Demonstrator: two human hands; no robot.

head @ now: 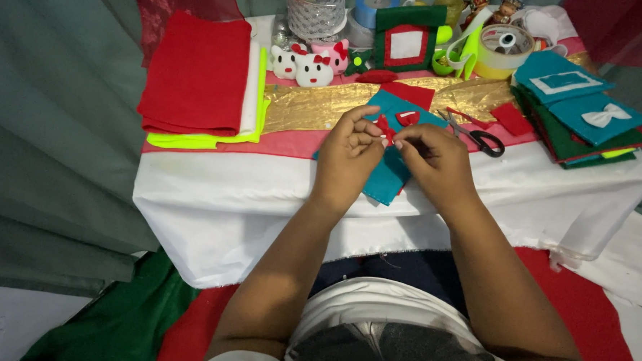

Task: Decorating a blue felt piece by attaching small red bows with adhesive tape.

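Left hand point(350, 147) and right hand point(432, 155) both pinch a small red felt bow point(390, 126) over teal felt point(390, 173) on the white-draped worktop point(212, 197), black scissors point(478, 135) just beside.

Small red felt bow point(390, 126), pinched upright, over flat teal felt piece point(387, 178), table's front edge

Home craft corner: cloth-draped bench point(212, 197) crowded with folded felt sheets point(196, 74), scissors point(474, 134), tape rolls point(503, 48), small felt cat heads point(308, 64); fabric drapes around.
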